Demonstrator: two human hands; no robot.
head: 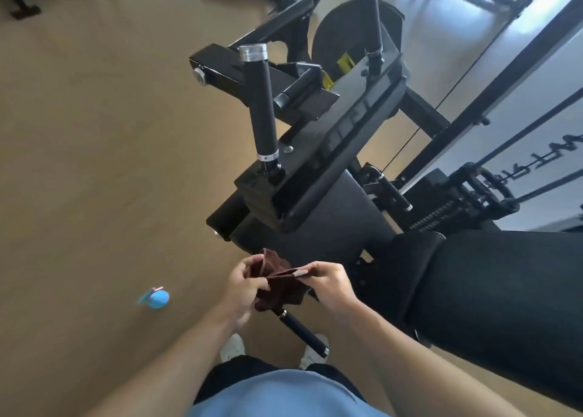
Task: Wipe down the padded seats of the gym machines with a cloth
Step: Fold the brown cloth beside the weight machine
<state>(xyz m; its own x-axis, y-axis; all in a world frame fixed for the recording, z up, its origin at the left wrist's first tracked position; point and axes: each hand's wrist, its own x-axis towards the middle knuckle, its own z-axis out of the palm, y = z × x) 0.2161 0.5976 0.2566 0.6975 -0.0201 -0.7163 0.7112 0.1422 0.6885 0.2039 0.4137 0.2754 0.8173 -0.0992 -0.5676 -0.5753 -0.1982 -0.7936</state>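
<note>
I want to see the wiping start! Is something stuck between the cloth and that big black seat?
Nothing visible blocks it. Both hands, left hand and right hand, hold the cloth in the air just left of the padded seat.

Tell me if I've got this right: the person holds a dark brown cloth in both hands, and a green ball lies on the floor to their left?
Nearly. In the head view both hands, left hand and right hand, do hold the dark brown cloth, but the object on the floor to their left is blue, not green.
</note>
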